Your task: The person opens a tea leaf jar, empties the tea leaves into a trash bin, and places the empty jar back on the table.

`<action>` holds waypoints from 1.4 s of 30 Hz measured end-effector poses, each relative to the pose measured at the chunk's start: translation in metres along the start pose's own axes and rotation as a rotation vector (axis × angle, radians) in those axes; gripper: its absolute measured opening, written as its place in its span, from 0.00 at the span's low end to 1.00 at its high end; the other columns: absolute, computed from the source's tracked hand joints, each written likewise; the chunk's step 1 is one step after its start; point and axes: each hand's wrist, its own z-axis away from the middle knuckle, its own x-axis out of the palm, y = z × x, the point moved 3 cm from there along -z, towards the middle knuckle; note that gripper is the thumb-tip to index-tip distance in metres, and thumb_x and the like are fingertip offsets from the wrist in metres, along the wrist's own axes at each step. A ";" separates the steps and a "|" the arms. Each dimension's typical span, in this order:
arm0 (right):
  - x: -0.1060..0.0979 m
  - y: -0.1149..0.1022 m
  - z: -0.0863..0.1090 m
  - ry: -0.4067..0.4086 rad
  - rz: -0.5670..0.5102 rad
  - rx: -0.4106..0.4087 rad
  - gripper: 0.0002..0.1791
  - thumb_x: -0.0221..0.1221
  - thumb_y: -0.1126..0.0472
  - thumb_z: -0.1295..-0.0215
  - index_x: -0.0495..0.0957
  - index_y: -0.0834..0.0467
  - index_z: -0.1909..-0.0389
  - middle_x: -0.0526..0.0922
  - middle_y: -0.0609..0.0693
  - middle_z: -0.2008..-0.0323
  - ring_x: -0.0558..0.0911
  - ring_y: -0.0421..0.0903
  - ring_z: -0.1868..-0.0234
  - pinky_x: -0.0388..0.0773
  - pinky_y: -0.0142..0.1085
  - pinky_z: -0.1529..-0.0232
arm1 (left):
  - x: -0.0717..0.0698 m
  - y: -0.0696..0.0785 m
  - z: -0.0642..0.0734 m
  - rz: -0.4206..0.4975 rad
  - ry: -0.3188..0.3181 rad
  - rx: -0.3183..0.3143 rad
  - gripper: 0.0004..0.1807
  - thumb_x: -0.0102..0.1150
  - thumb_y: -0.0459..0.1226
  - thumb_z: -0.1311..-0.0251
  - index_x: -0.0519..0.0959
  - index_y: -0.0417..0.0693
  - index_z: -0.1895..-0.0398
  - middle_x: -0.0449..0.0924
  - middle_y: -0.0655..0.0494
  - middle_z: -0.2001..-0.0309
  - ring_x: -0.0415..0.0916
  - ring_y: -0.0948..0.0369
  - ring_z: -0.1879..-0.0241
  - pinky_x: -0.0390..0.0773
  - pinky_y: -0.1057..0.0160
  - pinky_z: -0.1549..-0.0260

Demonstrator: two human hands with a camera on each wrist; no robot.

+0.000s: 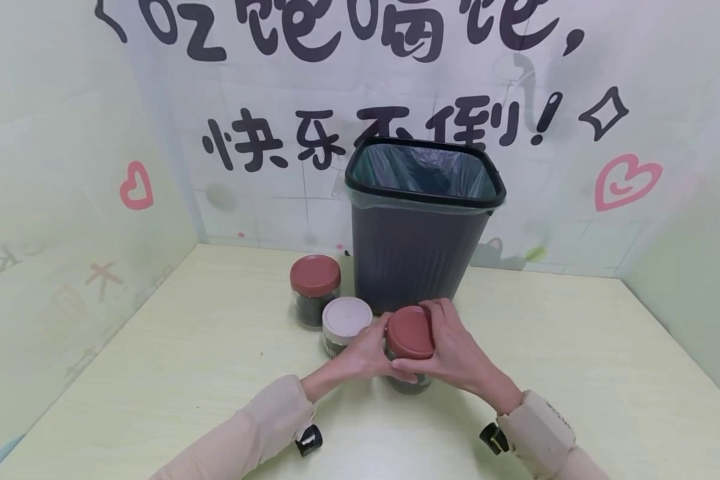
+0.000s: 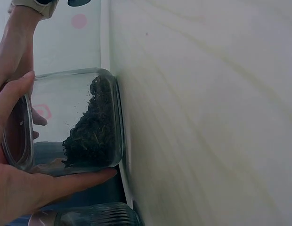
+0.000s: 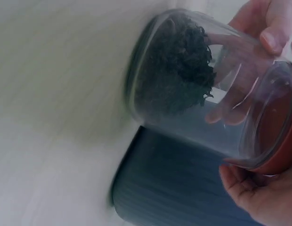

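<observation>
We've got the pale, smooth table (image 1: 216, 387), then the ribbed plastic bin (image 1: 411, 260). Right in front of it, our clear, rounded jar (image 2: 80, 120): left hand (image 1: 369, 353) gripping its side, right hand (image 1: 459, 350) grasping round the red lid (image 1: 409, 331). We'd call it stiff, fairly light, slippery, perhaps breakable; best steadied low on the body. Inside, dark, crinkled leaves (image 3: 174, 70)!

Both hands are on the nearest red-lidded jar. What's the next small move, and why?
I'd probably try a slight twist of the red lid with the right hand, the left hand steadying the glass jar. The lid looks seated, the right hand curls around its edge, the left hand holds the jar's side, and dark leafy contents lie inside.
</observation>
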 end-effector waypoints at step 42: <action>-0.010 -0.008 -0.002 -0.169 -0.086 -0.102 0.46 0.65 0.50 0.54 0.55 0.64 0.37 0.63 0.57 0.43 0.63 0.50 0.44 0.75 0.41 0.57 | -0.002 -0.001 0.000 0.061 -0.058 -0.004 0.47 0.74 0.40 0.68 0.60 0.41 0.42 0.70 0.51 0.48 0.68 0.57 0.48 0.68 0.57 0.50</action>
